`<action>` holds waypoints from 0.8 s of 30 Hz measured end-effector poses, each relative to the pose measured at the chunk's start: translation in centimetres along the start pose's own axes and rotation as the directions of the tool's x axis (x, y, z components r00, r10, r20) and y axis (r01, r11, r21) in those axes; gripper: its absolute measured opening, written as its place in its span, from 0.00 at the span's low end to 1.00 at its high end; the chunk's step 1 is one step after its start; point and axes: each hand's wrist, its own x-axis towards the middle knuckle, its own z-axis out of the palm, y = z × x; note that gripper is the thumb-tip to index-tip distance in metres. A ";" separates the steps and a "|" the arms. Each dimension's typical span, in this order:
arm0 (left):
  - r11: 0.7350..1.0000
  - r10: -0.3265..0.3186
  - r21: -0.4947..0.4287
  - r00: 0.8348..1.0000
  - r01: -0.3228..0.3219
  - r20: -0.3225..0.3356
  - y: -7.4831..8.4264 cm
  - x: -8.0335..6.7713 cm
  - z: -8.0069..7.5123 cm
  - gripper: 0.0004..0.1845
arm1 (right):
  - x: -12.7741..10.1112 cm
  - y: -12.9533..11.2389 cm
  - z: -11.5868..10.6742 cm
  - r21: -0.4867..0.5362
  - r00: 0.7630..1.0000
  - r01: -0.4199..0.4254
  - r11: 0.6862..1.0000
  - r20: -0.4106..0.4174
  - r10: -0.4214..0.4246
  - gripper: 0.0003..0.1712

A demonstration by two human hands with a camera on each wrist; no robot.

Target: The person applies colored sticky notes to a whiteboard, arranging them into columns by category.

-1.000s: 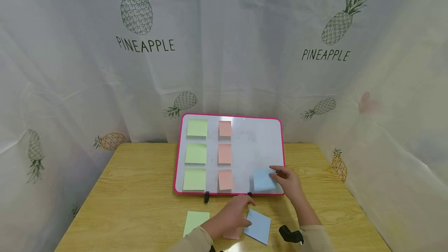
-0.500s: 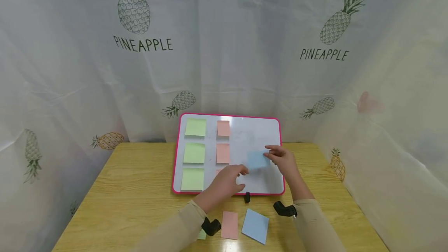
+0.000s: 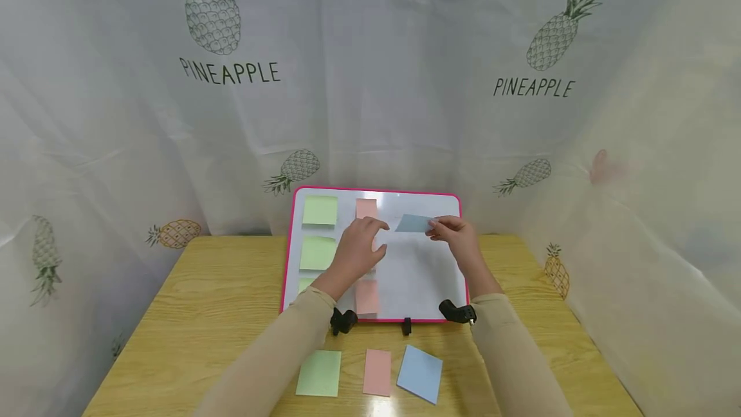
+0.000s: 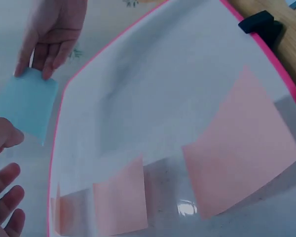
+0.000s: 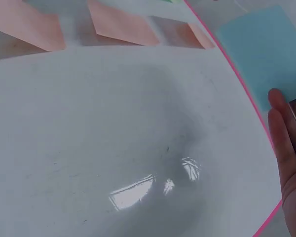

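With my right hand (image 3: 460, 240) I pinch a light blue note (image 3: 413, 223) by its right edge, fingers narrow on it, up at the upper right part of the pink-rimmed whiteboard (image 3: 417, 278). My left hand (image 3: 357, 246) is near the note's other edge, thumb and fingers wide apart, in front of a column of pink notes (image 3: 366, 296). Green notes (image 3: 320, 211) line the board's left side. On the desk (image 3: 231, 314) lie green paper (image 3: 320, 373), pink paper (image 3: 377, 372) and a blue pad (image 3: 419, 374)

Curtained-off nook, home or office unclear, pineapple-print curtain (image 3: 399, 127) behind a wood-grain table (image 3: 226, 301), pink-rimmed whiteboard (image 3: 413, 282) on top
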 end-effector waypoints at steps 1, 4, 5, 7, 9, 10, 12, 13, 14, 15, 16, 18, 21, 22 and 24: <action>1.000 0.001 0.004 1.000 -0.001 -0.016 -0.3 0.3 0.0 0.17 | 0.3 0.0 0.1 -0.005 1.000 0.007 1.000 0.008 -0.006 0.19; 1.000 -0.018 0.013 1.000 0.018 -0.024 -1.1 1.2 0.2 0.17 | 0.9 -0.1 0.3 -0.023 1.000 -0.002 1.000 0.021 0.002 0.20; 0.999 -0.034 0.006 0.999 0.034 -0.017 -1.4 1.4 0.3 0.17 | 1.1 -0.1 0.5 -0.031 1.000 -0.012 0.999 0.019 0.012 0.20; 0.997 -0.069 -0.021 0.998 0.069 0.001 -1.8 1.8 0.5 0.18 | 1.4 0.0 0.7 -0.045 1.000 -0.028 0.999 0.011 0.029 0.19; 0.993 -0.109 -0.052 0.994 0.110 0.017 -2.2 2.1 0.8 0.18 | 1.7 0.2 1.0 -0.065 0.999 -0.042 0.997 -0.001 0.042 0.19; 0.989 -0.131 -0.073 0.991 0.132 0.026 -2.3 2.2 0.8 0.19 | 1.9 0.3 1.1 -0.066 0.999 -0.043 0.997 -0.002 0.043 0.18; 0.981 -0.166 -0.096 0.985 0.170 0.041 -2.5 2.4 1.0 0.19 | 2.3 0.5 1.4 -0.057 0.999 -0.044 0.997 -0.006 0.044 0.17; 0.977 -0.181 -0.104 0.982 0.185 0.047 -2.6 2.5 1.1 0.19 | 2.5 0.7 1.5 -0.048 0.999 -0.043 0.998 -0.006 0.043 0.17; 0.974 -0.192 -0.114 0.980 0.197 0.053 -2.7 2.6 1.1 0.19 | 2.7 0.8 1.6 -0.042 0.999 -0.042 0.998 -0.005 0.042 0.18; 0.971 -0.199 -0.122 0.978 0.205 0.057 -2.7 2.7 1.2 0.19 | 2.9 1.0 1.8 -0.022 0.999 -0.041 0.999 0.000 0.041 0.18; 0.969 -0.204 -0.126 0.977 0.211 0.063 -2.7 2.8 1.2 0.20 | 3.0 1.1 1.9 -0.013 0.999 -0.041 0.999 0.001 0.041 0.18; 0.967 -0.210 -0.130 0.975 0.218 0.072 -2.6 3.0 1.4 0.20 | 3.3 1.3 2.0 -0.005 0.999 -0.049 0.999 0.001 0.049 0.18; 0.965 -0.217 -0.130 0.973 0.227 0.084 -2.5 3.4 1.6 0.20 | 3.7 1.7 2.1 -0.004 0.998 -0.057 0.998 -0.002 0.057 0.17; 0.965 -0.219 -0.129 0.972 0.230 0.090 -2.5 3.5 1.8 0.20 | 3.8 1.7 2.0 -0.005 0.998 -0.058 0.998 -0.003 0.058 0.17; 0.965 -0.219 -0.124 0.971 0.230 0.096 -2.4 3.8 2.0 0.20 | 3.9 1.9 1.9 -0.001 0.998 -0.064 0.998 0.002 0.064 0.17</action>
